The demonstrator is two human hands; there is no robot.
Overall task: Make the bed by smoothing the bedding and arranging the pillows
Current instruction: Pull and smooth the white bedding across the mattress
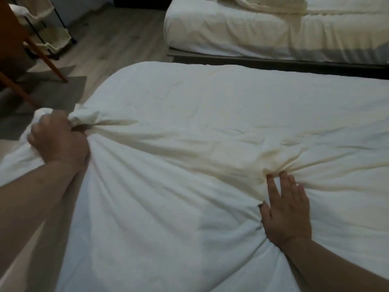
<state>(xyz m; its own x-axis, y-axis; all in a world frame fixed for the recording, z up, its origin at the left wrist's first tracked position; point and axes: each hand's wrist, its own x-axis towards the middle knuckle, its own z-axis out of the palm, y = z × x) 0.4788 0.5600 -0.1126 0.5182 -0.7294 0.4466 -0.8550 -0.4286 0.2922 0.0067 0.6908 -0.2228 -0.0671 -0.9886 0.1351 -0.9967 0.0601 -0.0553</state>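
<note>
Head view: left hand [57, 142] fisted round the bunched corner of the duvet [200, 114]; right hand [288, 209] flat, fingers straight, pressing it nearer the body. Duvet spreads rightward and away from the left hand, which would likely draw it leftward

Across centre and lower frame: bedding [189, 123]. At left edge, gripping its bunched corner: left hand [59, 142]. Lower right of centre, flat on the bedding: right hand [288, 213]. Upper right, behind a strip of floor [117, 39]: second bed [242, 34], folded cover [263, 5] on top. Upper left: chair legs [48, 60] before a rack [48, 28].
</note>
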